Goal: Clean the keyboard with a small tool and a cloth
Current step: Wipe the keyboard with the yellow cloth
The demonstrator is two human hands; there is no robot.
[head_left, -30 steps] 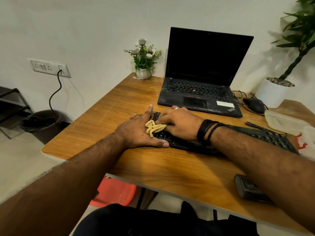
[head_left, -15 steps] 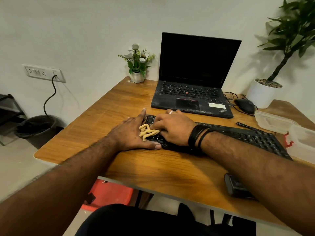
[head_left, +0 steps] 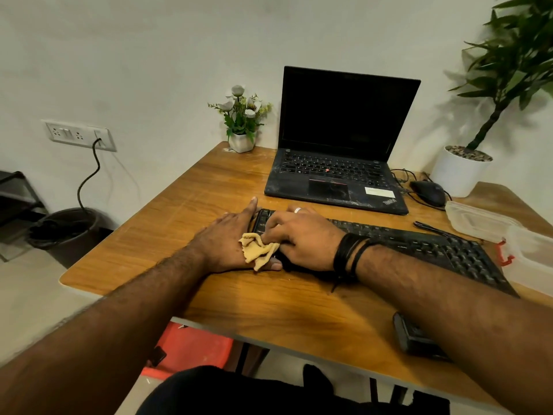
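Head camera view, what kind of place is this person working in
Most likely a small office or home desk setup. A wooden desk against a plain wall holds an open laptop, a separate black keyboard and a mouse, with a switch and socket panel on the wall beside it.

Both bare forearms are reaching forward from the bottom corners of the head view and converging at mid-frame. The left hand (head_left: 227,244) is lying palm down, fingers extended and together, index finger pointing away from the body, thumb stretching out low toward the other hand. The right hand (head_left: 302,235) is sitting just beside it, knuckles up, fingers curling downward and pinching a crumpled yellow cloth (head_left: 258,249) that is draping over the left hand's thumb side. A ring is showing on one right finger, and dark bands are circling the right wrist.
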